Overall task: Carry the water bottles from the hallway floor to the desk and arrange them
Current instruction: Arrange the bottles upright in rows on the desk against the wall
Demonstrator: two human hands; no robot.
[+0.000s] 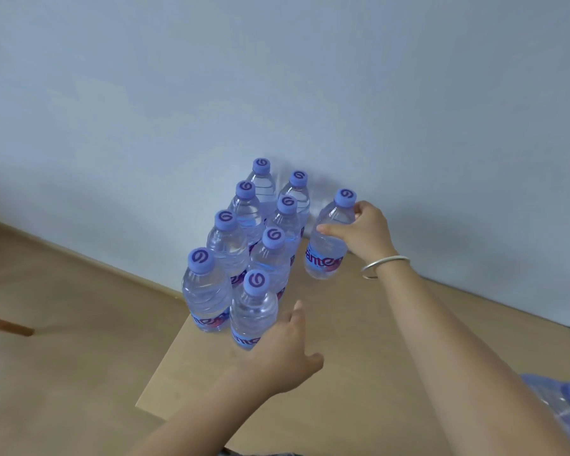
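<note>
Several clear water bottles with blue caps stand upright in two rows on the light wooden desk, running back to the wall. My right hand grips one more bottle by its shoulder, to the right of the rows near the wall, tilted slightly. My left hand reaches toward the nearest bottle with its fingers at the bottle's lower side; whether they curl round it is hidden. A silver bangle sits on my right wrist.
A pale blue wall rises right behind the desk. The desk's left edge drops to a wooden floor. Another blue-capped bottle shows at the right frame edge under my right arm. Bare desk surface lies to the right of the rows.
</note>
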